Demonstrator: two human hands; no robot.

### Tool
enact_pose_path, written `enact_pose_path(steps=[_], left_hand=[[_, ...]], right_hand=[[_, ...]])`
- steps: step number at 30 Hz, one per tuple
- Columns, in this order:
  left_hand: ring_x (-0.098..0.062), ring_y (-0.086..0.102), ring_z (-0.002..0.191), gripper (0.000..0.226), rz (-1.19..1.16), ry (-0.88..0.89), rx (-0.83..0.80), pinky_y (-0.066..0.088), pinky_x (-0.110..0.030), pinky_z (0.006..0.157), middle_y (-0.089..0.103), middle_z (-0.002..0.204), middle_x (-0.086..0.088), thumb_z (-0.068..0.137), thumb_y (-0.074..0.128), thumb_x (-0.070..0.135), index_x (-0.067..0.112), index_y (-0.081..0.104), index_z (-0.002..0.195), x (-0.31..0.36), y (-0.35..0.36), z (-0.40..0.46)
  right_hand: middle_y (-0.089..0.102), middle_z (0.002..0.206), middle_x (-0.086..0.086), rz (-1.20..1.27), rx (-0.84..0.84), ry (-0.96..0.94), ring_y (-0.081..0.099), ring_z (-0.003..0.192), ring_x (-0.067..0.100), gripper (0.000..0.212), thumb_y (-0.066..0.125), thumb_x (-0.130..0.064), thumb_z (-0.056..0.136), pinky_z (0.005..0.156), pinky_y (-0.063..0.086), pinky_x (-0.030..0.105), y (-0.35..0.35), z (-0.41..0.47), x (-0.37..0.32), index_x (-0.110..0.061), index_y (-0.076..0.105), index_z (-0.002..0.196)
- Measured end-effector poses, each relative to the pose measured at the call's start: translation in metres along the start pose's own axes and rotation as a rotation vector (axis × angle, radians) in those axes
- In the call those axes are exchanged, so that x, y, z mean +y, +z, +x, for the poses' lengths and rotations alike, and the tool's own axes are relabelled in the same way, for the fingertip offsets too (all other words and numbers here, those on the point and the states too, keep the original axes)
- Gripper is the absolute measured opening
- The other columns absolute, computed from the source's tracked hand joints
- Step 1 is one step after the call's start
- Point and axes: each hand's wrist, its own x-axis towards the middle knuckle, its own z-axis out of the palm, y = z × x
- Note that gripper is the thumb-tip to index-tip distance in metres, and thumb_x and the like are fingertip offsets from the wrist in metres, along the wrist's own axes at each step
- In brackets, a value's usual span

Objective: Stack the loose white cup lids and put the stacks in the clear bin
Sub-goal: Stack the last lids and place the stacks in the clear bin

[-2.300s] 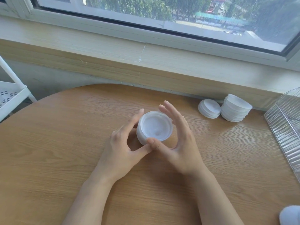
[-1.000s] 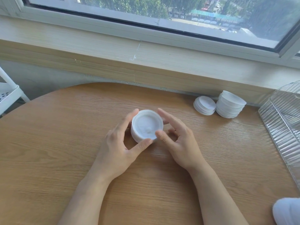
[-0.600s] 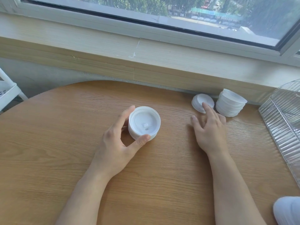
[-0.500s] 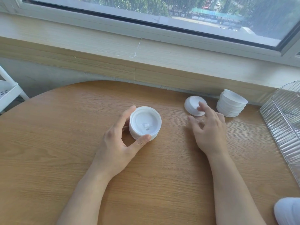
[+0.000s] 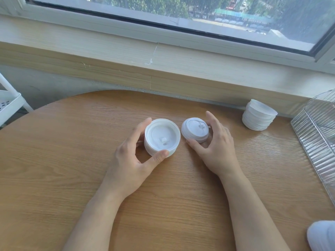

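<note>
A person's two bare forearms reach forward over a round wooden table (image 5: 54, 169), seen from above. Nearest, at the bottom right corner behind the right arm, sits a blurred white object (image 5: 321, 234) cut off by the frame edge. The left hand (image 5: 130, 160) grips a stack of white cup lids (image 5: 162, 137) that rests on the table, thumb curled against its near side and forefinger against its left side. Just right of that stack, the right hand (image 5: 215, 147) holds a smaller stack of lids (image 5: 195, 130), tilted toward the left hand, pinched between the thumb below and the fingers behind it. The two stacks lie just beside each other; contact cannot be judged. Farther off, beyond and to the right of the right hand, a taller stack of lids (image 5: 258, 117) stands alone on the table. To its right, the ribbed clear bin (image 5: 315, 140) runs along the table's right edge. Beyond both hands, a pale wooden window sill (image 5: 126, 51) and a window (image 5: 199, 11) cross the whole view.
</note>
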Motion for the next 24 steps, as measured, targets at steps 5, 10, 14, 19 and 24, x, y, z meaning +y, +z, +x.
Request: enact_pose_path(steps=[5, 10, 14, 19, 24], left_hand=[[0.006, 0.055, 0.126, 0.084, -0.01, 0.004, 0.001, 0.035, -0.001, 0.099, 0.06, 0.137, 0.029, 0.073, 0.072, 0.069, 0.053, 0.04, 0.15, 0.001, 0.0, 0.0], [0.007, 0.056, 0.124, 0.084, -0.018, 0.012, 0.0, 0.037, -0.003, 0.101, 0.061, 0.136, 0.028, 0.074, 0.074, 0.066, 0.049, 0.042, 0.15, 0.0, 0.001, 0.0], [0.008, 0.056, 0.122, 0.084, -0.014, 0.011, 0.008, 0.037, -0.002, 0.1, 0.062, 0.135, 0.029, 0.073, 0.072, 0.07, 0.052, 0.042, 0.149, 0.0, 0.0, 0.0], [0.007, 0.057, 0.123, 0.086, -0.008, 0.015, 0.007, 0.038, -0.004, 0.1, 0.061, 0.135, 0.03, 0.074, 0.071, 0.077, 0.052, 0.04, 0.15, -0.003, 0.0, 0.0], [0.006, 0.056, 0.124, 0.087, -0.007, 0.015, 0.006, 0.04, -0.008, 0.103, 0.059, 0.137, 0.032, 0.073, 0.07, 0.077, 0.052, 0.039, 0.151, -0.004, 0.0, 0.001]], right_hand=[[0.057, 0.14, -0.013, 0.042, -0.009, 0.012, 0.046, 0.134, 0.015, 0.094, 0.081, -0.055, 0.082, 0.111, 0.027, 0.031, -0.001, 0.0, 0.0, -0.033, 0.033, 0.16], [0.058, 0.132, -0.019, 0.119, 0.005, 0.019, 0.047, 0.13, 0.012, 0.09, 0.082, -0.051, 0.081, 0.116, 0.032, 0.04, -0.004, -0.002, -0.004, -0.034, 0.036, 0.157], [0.06, 0.129, -0.02, 0.251, 0.061, -0.001, 0.052, 0.127, 0.003, 0.091, 0.085, -0.047, 0.081, 0.114, 0.039, 0.042, -0.009, -0.005, -0.007, -0.033, 0.037, 0.157], [0.063, 0.127, -0.015, 0.367, 0.101, -0.038, 0.056, 0.127, 0.005, 0.087, 0.084, -0.045, 0.083, 0.108, 0.037, 0.017, -0.01, -0.008, -0.012, -0.029, 0.039, 0.156], [0.065, 0.127, -0.018, 0.351, 0.058, -0.025, 0.054, 0.129, 0.004, 0.082, 0.084, -0.054, 0.082, 0.111, 0.043, 0.033, -0.009, -0.01, -0.014, -0.035, 0.046, 0.151]])
